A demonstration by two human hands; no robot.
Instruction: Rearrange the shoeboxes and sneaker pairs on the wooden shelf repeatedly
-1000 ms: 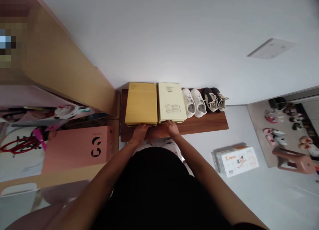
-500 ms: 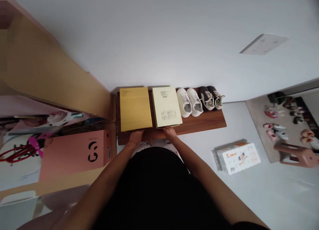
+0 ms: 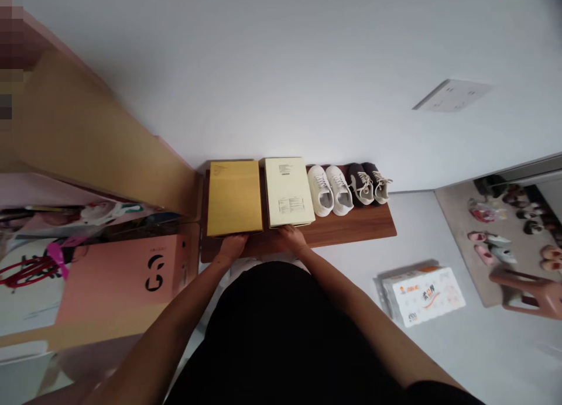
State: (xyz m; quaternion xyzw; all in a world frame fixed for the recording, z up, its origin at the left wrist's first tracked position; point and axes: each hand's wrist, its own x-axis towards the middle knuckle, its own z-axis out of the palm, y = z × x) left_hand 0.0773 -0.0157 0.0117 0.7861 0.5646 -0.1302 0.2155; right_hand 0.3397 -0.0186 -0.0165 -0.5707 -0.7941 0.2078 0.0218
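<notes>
A yellow box (image 3: 235,197) and a cream box (image 3: 288,188) lie side by side on a dark wooden board (image 3: 351,231) against the wall. My left hand (image 3: 233,246) is at the near edge of the yellow box, its fingertips partly hidden by the box. At the cream box's near edge is my right hand (image 3: 293,237), with its fingers partly under the edge. Whether either hand grips its box is too small to tell. White sneakers (image 3: 330,191) stand right of the cream box, then dark sneakers with light laces (image 3: 369,185).
On the left is a shelf unit (image 3: 100,136) with a pink box (image 3: 118,276). A wrapped white pack (image 3: 424,294) lies on the floor at right. Farther right are several shoes (image 3: 492,247) and a pink stool (image 3: 527,291). A socket plate (image 3: 454,95) is on the wall.
The view has shifted slightly, so the board and shoes appear a little lower and farther left. Both hands remain at the boxes' near edges, the left one slightly farther left along the yellow box.
</notes>
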